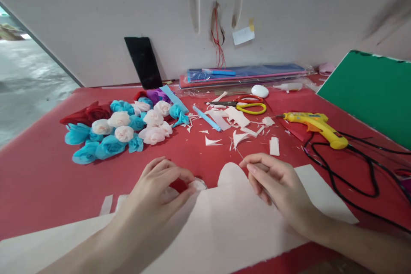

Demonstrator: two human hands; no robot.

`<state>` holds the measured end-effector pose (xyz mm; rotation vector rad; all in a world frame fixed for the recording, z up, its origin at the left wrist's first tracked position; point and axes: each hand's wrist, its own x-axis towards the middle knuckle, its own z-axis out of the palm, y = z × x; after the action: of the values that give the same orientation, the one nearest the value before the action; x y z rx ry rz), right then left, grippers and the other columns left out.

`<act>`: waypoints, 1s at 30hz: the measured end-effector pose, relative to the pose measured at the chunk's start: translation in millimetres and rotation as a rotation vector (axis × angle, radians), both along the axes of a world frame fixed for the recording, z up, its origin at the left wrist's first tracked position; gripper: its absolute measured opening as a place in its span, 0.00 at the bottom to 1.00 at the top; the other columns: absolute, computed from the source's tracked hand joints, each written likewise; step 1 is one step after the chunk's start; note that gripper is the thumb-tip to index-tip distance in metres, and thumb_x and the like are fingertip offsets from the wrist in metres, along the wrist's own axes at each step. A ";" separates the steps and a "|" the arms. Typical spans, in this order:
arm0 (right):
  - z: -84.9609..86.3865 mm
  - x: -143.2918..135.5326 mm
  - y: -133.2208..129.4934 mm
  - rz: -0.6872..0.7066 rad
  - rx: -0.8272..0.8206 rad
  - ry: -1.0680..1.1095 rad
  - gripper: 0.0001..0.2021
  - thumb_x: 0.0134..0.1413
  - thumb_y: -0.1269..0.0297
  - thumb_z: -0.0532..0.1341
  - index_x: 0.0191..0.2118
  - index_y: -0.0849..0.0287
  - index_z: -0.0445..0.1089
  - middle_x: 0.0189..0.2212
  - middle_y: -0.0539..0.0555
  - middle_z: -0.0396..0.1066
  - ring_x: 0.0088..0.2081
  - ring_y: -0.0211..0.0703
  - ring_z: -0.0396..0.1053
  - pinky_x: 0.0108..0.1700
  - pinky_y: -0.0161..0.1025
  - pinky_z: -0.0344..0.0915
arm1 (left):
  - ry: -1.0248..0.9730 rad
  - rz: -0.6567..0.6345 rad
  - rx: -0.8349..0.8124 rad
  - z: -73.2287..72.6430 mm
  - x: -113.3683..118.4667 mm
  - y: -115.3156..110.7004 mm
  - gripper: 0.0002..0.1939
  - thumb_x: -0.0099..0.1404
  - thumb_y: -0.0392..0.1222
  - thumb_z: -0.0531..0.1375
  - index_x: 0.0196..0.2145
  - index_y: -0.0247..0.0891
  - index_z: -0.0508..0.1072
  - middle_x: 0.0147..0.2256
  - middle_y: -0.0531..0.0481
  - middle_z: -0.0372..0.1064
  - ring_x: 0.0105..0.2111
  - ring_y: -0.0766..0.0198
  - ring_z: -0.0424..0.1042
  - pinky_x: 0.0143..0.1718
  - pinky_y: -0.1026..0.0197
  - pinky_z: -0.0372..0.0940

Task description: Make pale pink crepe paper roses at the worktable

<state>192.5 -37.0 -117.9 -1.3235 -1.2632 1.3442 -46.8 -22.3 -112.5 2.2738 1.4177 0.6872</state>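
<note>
White piece, perhaps paper, in left hand; right hand pinches thin stick.

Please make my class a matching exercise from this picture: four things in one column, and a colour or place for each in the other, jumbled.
Things:
1. glue gun
2. scissors
3. black slab
4. thin rod

Colour or place:
A. between the fingers of the right hand
B. mostly yellow
C. one red handle, one yellow handle
D. leaning on the grey partition

Right pairs: 1-B, 2-C, 3-D, 4-A
</note>
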 end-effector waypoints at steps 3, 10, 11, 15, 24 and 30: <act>-0.2 0.3 -0.3 0.006 0.008 -0.003 0.09 0.59 0.59 0.58 0.35 0.59 0.70 0.16 0.43 0.59 0.17 0.29 0.52 0.18 0.28 0.48 | -0.014 0.004 -0.019 1.8 3.0 -0.2 0.10 0.62 0.42 0.53 0.26 0.44 0.73 0.28 0.52 0.77 0.30 0.56 0.72 0.43 0.52 0.66; -1.4 -0.3 -0.7 0.006 0.015 0.003 0.09 0.58 0.59 0.58 0.35 0.60 0.70 0.16 0.43 0.59 0.17 0.29 0.52 0.18 0.28 0.49 | -0.018 0.020 -0.060 2.0 -0.5 5.6 0.12 0.61 0.44 0.53 0.24 0.44 0.73 0.25 0.52 0.74 0.27 0.57 0.73 0.43 0.49 0.66; -1.2 -0.7 -0.4 0.007 0.017 0.006 0.09 0.58 0.59 0.58 0.35 0.60 0.70 0.16 0.43 0.58 0.17 0.29 0.51 0.18 0.28 0.48 | -0.017 0.024 -0.063 1.9 -1.0 6.2 0.12 0.62 0.44 0.53 0.25 0.43 0.72 0.25 0.52 0.74 0.27 0.57 0.73 0.44 0.49 0.66; 0.0 -1.3 1.0 0.011 0.020 0.012 0.09 0.58 0.60 0.58 0.35 0.59 0.70 0.16 0.43 0.58 0.17 0.29 0.51 0.18 0.28 0.48 | -0.019 0.044 -0.073 2.8 -1.1 6.0 0.12 0.63 0.45 0.52 0.26 0.43 0.71 0.25 0.52 0.74 0.28 0.57 0.73 0.45 0.50 0.66; -0.1 -0.3 0.3 0.001 0.010 0.010 0.09 0.58 0.60 0.58 0.35 0.59 0.70 0.16 0.43 0.58 0.17 0.30 0.51 0.18 0.28 0.49 | -0.046 0.121 -0.085 5.1 -1.6 4.9 0.13 0.62 0.48 0.51 0.25 0.44 0.69 0.24 0.51 0.74 0.30 0.54 0.74 0.34 0.54 0.69; -0.4 -0.8 1.3 0.007 0.003 0.011 0.09 0.58 0.59 0.58 0.35 0.59 0.70 0.16 0.43 0.59 0.17 0.30 0.51 0.18 0.29 0.49 | -0.055 0.124 -0.078 0.5 -2.4 7.3 0.13 0.62 0.50 0.51 0.26 0.45 0.70 0.27 0.49 0.74 0.34 0.51 0.73 0.38 0.49 0.68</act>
<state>191.7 -35.7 -118.3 -1.3096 -1.2626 1.3524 -49.2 -15.1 -112.0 2.1061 1.5424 0.7134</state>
